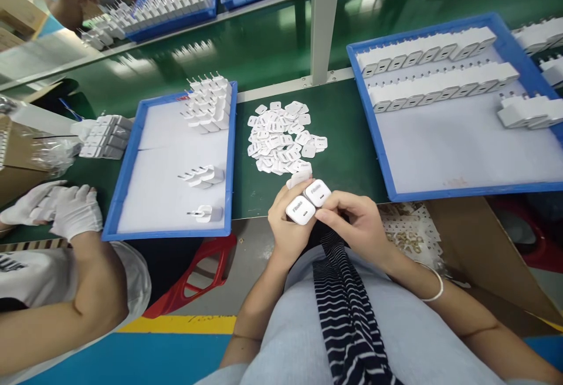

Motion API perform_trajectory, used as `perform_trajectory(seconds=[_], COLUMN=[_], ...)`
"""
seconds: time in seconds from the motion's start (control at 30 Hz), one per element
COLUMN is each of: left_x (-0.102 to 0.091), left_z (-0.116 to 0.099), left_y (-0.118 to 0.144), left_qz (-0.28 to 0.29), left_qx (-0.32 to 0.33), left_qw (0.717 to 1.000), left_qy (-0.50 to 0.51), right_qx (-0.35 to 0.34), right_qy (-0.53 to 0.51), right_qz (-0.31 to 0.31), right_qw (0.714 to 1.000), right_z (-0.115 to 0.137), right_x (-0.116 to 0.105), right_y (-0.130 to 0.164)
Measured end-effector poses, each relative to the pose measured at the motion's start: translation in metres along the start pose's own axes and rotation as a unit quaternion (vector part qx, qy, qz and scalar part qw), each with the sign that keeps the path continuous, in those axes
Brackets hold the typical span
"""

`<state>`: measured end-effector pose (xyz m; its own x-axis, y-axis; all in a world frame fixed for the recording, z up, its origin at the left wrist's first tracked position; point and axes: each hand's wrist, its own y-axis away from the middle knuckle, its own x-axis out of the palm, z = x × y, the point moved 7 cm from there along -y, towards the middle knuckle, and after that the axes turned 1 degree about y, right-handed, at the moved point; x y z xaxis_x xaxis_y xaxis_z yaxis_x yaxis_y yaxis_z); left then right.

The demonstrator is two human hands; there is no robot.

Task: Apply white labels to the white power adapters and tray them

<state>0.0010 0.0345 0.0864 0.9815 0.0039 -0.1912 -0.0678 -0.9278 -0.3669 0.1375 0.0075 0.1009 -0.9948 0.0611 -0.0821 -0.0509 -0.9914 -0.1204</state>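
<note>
So the person's got both hands together right at the table edge, just above their lap; the left hand point(288, 220) is wrapped around a white charger point(301, 210) with a label on its face, and the right hand point(354, 220) is pinching a second charger point(318, 192) that sits pressed up against the first one; a third white piece pokes out just behind them, can't tell exactly what it is. Just past the hands there's a heap of little white labels point(284, 138) loose on the green table point(343, 150); left of that a blue tray point(132, 156) with a cluster of chargers at its far end and a few strays nearer; to the right a bigger blue tray point(373, 132) with two long rows of chargers lined up at the back. A co-worker's gloved hands point(65, 206) rest at the left edge; another person's hands sit over a tray across the belt.
</note>
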Motion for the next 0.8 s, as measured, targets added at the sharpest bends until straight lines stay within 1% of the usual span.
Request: perform_trajectory(seconds=[0.07,0.1,0.13,0.17,0.2,0.27,0.3,0.33,0.47,0.57,0.7,0.8], left_x=[0.004,0.006,0.006,0.006,0.005,0.001,0.0,-0.001,-0.006,-0.01,-0.007,-0.004], left_z=[0.005,0.006,0.007,0.008,0.009,0.01,0.012,0.013,0.018,0.018,0.017,0.019], left_y=[-0.001,-0.001,-0.001,-0.001,-0.002,-0.001,-0.001,-0.001,0.0,-0.001,0.001,0.003], left_qz=[0.019,0.026,0.029,0.029,0.025,0.016,0.014,0.015,0.013,0.006,0.026,0.042], left_qx=[-0.052,-0.071,-0.085,-0.092,-0.093,-0.085,-0.081,-0.078,-0.093,-0.11,-0.106,-0.092], left_qw=[0.997,0.995,0.993,0.992,0.993,0.994,0.995,0.996,0.995,0.994,0.994,0.995], left_qy=[0.05,0.066,0.074,0.075,0.072,0.059,0.052,0.048,0.04,0.016,-0.022,-0.023], right_qx=[-0.122,-0.173,-0.208,-0.228,-0.235,-0.227,-0.222,-0.222,-0.221,-0.214,-0.238,-0.251], right_qy=[0.032,0.067,0.117,0.178,0.243,0.352,0.38,0.389,0.369,0.39,0.384,0.337], right_qz=[-0.04,-0.045,-0.039,-0.023,-0.003,0.028,0.035,0.042,0.086,0.1,0.134,0.132], right_qw=[0.991,0.982,0.97,0.957,0.941,0.908,0.897,0.893,0.899,0.89,0.882,0.898], right_z=[0.013,0.018,0.021,0.023,0.023,0.023,0.024,0.026,0.031,0.024,0.015,0.017], right_x=[-0.007,-0.008,-0.006,-0.003,0.002,0.009,0.01,0.011,0.019,0.027,0.041,0.039], right_y=[0.007,0.01,0.013,0.015,0.015,0.015,0.016,0.016,0.019,0.019,0.022,0.023])
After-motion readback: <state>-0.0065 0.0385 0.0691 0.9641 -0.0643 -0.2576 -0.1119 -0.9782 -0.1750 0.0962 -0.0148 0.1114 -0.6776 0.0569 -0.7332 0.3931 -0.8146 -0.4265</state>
